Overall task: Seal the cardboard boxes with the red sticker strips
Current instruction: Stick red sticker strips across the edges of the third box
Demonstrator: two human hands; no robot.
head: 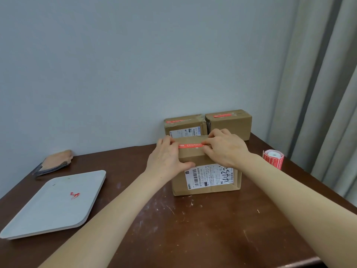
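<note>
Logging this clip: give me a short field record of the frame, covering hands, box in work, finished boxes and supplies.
in work: front box, red strip lying across its top
left hand: fingers press the strip's left end, thumb on box front
right hand: fingertips at the strip's right end; press or pinch unclear
done: back boxes, each with a red strip on top
supplies: sticker roll on table, right of front box
other: tray at left, red scrap on it

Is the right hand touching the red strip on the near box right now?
Touching. Head view: the right hand pinches the right end of the red strip atop the near box.
</note>
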